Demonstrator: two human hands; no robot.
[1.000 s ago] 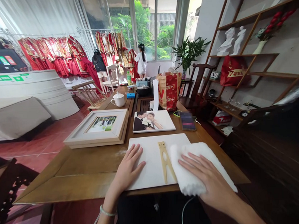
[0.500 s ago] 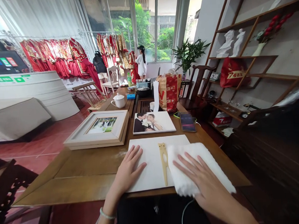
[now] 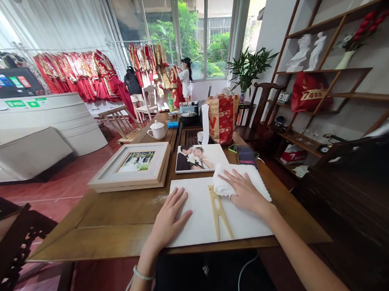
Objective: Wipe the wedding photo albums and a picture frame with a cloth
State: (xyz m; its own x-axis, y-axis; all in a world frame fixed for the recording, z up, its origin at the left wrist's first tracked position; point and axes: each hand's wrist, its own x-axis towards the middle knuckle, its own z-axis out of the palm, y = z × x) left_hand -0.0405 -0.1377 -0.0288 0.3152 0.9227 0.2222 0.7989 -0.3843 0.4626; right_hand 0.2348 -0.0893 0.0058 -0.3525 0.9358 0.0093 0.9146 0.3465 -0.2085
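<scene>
A white board (image 3: 193,221) lies flat near the front edge of the wooden table. My left hand (image 3: 172,218) rests palm down on its left part, fingers spread and holding nothing. On the far right corner of the board, a folded white towel (image 3: 260,183) sits under my right hand (image 3: 244,188), whose fingers are stretched out flat over it. Between my hands is a pale yellow, flat forked shape (image 3: 216,211) with two legs and an oval gap; whether it is loose or fixed to the board I cannot tell.
A couple photo panel (image 3: 200,158) lies beyond the board, with stacked frames (image 3: 104,169) to its left. A phone (image 3: 246,156), a paper bag (image 3: 222,118) and a lidded white cup (image 3: 157,130) stand farther back. Two people (image 3: 187,78) are by the clothes racks.
My right hand has slid the towel away from me, to the board's far right corner. This uncovers the forked shape's right leg and the board's near right part. My left hand stays put.
</scene>
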